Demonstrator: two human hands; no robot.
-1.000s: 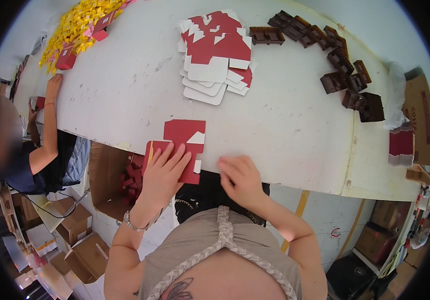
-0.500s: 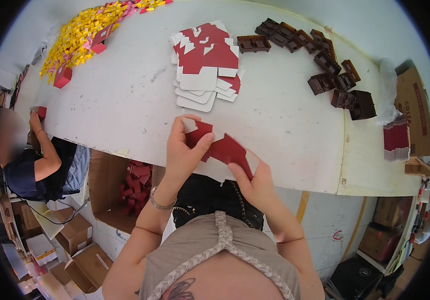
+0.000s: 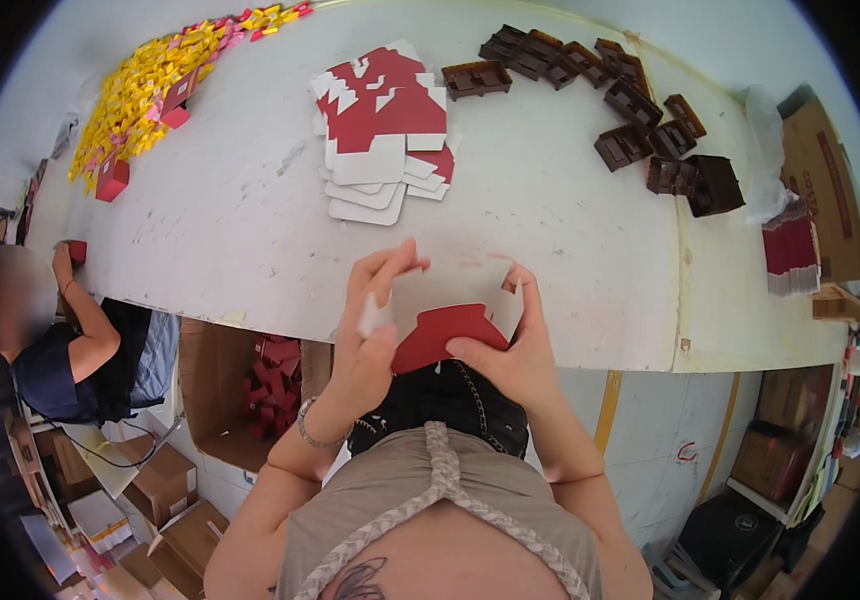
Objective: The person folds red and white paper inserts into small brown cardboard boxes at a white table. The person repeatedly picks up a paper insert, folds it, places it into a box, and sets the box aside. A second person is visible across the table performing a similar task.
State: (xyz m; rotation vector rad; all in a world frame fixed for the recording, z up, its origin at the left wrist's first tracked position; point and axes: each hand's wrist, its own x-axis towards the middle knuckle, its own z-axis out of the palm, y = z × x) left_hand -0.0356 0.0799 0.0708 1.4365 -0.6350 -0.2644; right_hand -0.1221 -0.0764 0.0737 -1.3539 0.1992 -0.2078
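Observation:
A red-and-white folding carton (image 3: 447, 330), partly opened out, is held between my hands above the table's near edge. Its white inside faces up, and a red flap with a cut outline stands at the near side. My left hand (image 3: 362, 320) is at the carton's left end, its fingers blurred and bent around the white side flap. At the right end, my right hand (image 3: 512, 355) grips the carton, thumb on the red flap and fingers behind the white side. Beyond my hands lies a loose stack of flat red-and-white carton blanks (image 3: 385, 125).
Dark brown moulded trays (image 3: 630, 105) cluster at the far right. A heap of small yellow and pink pieces (image 3: 145, 95) lies far left, near red boxes (image 3: 113, 178). A cardboard box (image 3: 215, 400) of red cartons stands below the table. A co-worker (image 3: 60, 345) sits at left.
The carton has gone from nearly flat to opened out, its white inside now showing. My left hand has turned, its fingers raised. The view has shifted slightly, moving the table things leftward.

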